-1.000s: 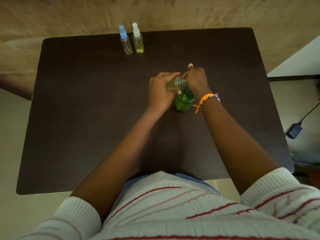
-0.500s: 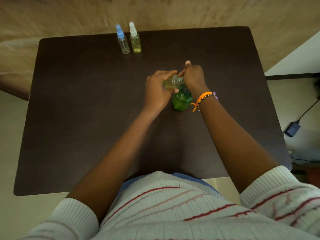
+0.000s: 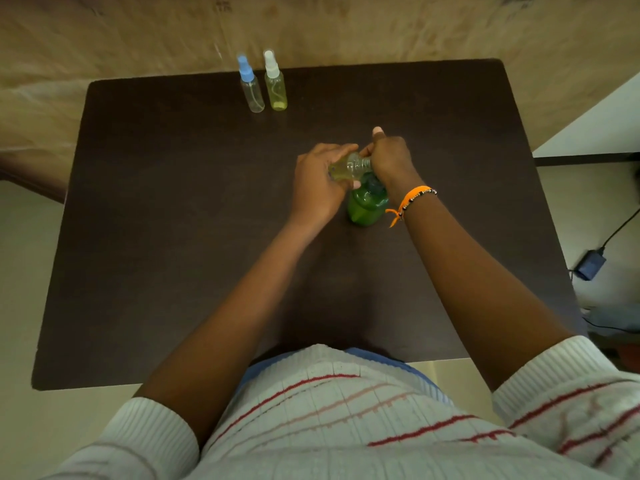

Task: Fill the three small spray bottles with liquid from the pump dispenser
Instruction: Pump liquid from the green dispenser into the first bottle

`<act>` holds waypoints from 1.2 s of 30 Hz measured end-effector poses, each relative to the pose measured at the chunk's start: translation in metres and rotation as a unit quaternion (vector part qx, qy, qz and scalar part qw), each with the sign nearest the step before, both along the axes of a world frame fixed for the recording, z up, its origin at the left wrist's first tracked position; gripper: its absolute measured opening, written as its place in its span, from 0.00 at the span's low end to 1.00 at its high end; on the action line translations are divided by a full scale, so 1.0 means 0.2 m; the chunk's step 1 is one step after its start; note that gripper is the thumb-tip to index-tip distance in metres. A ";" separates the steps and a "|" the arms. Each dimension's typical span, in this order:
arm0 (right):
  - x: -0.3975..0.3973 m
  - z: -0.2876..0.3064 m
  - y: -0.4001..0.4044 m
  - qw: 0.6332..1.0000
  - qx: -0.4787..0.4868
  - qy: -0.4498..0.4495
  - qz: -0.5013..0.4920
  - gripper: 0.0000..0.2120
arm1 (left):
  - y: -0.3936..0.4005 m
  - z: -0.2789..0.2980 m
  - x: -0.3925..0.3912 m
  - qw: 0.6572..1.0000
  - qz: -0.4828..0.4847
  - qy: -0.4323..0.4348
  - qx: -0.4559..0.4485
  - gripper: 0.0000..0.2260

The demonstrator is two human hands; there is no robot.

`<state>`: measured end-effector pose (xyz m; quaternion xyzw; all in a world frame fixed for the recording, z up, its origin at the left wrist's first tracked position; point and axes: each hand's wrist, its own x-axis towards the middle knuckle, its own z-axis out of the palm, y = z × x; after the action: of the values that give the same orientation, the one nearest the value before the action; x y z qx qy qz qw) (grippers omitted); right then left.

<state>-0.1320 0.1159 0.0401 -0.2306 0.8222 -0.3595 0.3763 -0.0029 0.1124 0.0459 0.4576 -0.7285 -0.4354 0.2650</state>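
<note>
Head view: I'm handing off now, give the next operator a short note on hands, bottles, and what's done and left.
Left hand holds the uncapped small bottle tilted on its side.
Right hand is at its neck, over the green pump dispenser; its grip is unclear.
White-capped bottle at the far edge holds yellow liquid: done.
Blue-capped bottle beside it looks empty.
Left: finish this bottle, cap it, fill the blue one.

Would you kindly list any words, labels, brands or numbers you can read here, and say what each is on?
None can be read.
Green pump dispenser: no label shows.
Small bottle held by both hands: bare, clear plastic.
Blue-capped bottle and white-capped bottle: no print visible.
</note>
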 end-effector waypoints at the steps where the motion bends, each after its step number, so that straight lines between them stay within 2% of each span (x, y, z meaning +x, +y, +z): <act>1: 0.00 0.00 0.00 1.000 -0.001 0.005 -0.004 0.24 | 0.00 0.00 0.00 1.000 -0.001 -0.002 -0.001 0.25; 10: 0.01 -0.02 0.00 1.000 0.008 0.027 0.005 0.22 | 0.00 -0.02 0.00 1.000 0.003 -0.009 0.009 0.25; 14: -0.01 -0.01 -0.02 1.000 0.016 0.009 0.016 0.20 | -0.01 -0.01 0.00 1.000 0.005 -0.002 0.013 0.25; 18: 0.00 -0.02 -0.02 1.000 0.007 0.006 -0.002 0.24 | 0.00 -0.02 0.00 1.000 0.005 0.002 0.013 0.25; 22: 0.00 -0.03 0.01 0.999 0.005 0.032 -0.016 0.23 | 0.00 -0.03 -0.01 1.000 0.002 -0.001 0.014 0.25; 36: 0.00 -0.02 0.00 1.000 0.009 0.024 -0.002 0.23 | 0.01 0.00 0.00 1.000 -0.001 -0.012 0.006 0.25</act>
<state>-0.1319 0.1158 0.0357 -0.2342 0.8347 -0.3475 0.3575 -0.0029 0.1134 0.0454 0.4634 -0.7297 -0.4347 0.2527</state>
